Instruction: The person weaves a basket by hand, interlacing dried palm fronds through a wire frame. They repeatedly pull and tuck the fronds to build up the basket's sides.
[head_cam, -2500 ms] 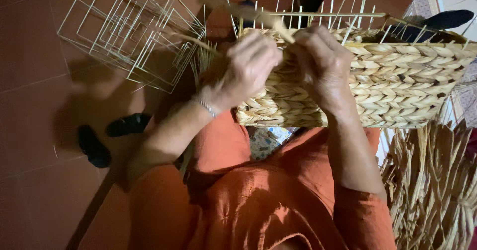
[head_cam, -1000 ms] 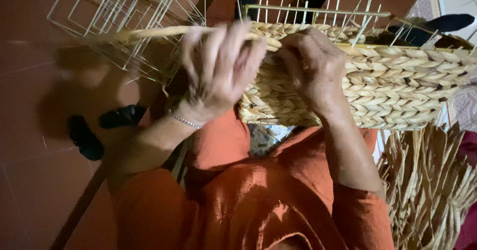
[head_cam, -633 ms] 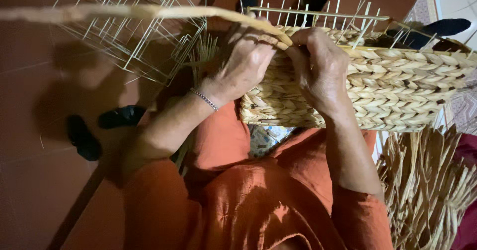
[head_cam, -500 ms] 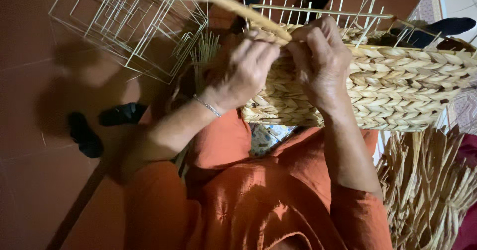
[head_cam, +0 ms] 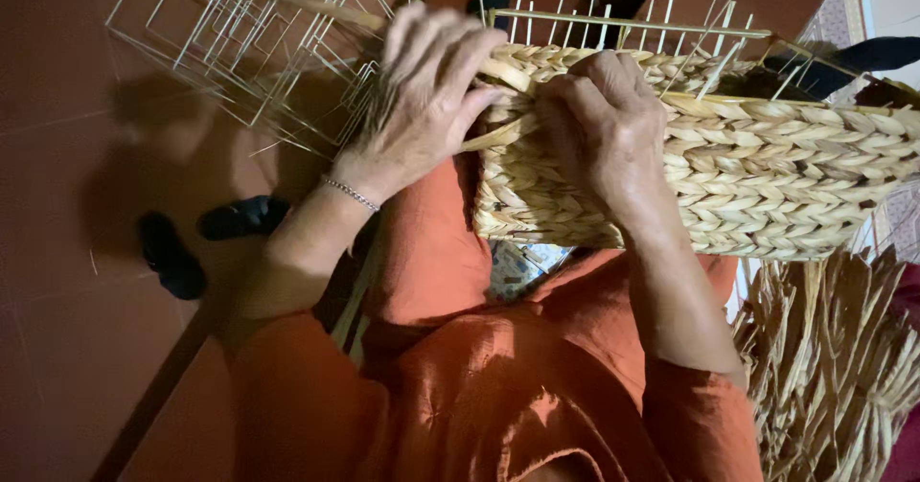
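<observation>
Nearest the camera, orange clothing (head_cam: 498,396) is covering the person's lap and both forearms, the sleeves ending short of the wrists. A thin chain bracelet (head_cam: 351,193) is sitting on the left wrist.

Just beyond the knees, a half-woven straw basket (head_cam: 757,185) is resting against the lap, its side built of plaited pale-yellow bands. The right hand (head_cam: 604,142) is pressing down on the near corner of the weave, its fingers curled over and bearing against the plaits; whether they are pinching a strand underneath cannot be told. The left hand (head_cam: 422,99) is lying just beside it at the basket's left end, its fingers bent loosely and closing around a flat straw strand (head_cam: 494,135) that is running from under the palm toward the right hand. The two hands are nearly touching at the basket's corner.

To the right of the lap, a loose bundle of dried straw (head_cam: 834,367) is lying on the floor. To the left, two black sandals (head_cam: 206,238) are sitting apart on the reddish-brown tiled floor (head_cam: 67,348).

Farther off, bare wire uprights and a top rail of the basket's frame (head_cam: 642,24) are standing above the woven part. Behind the left hand, an empty wire frame (head_cam: 240,51) is sitting tilted on the floor.
</observation>
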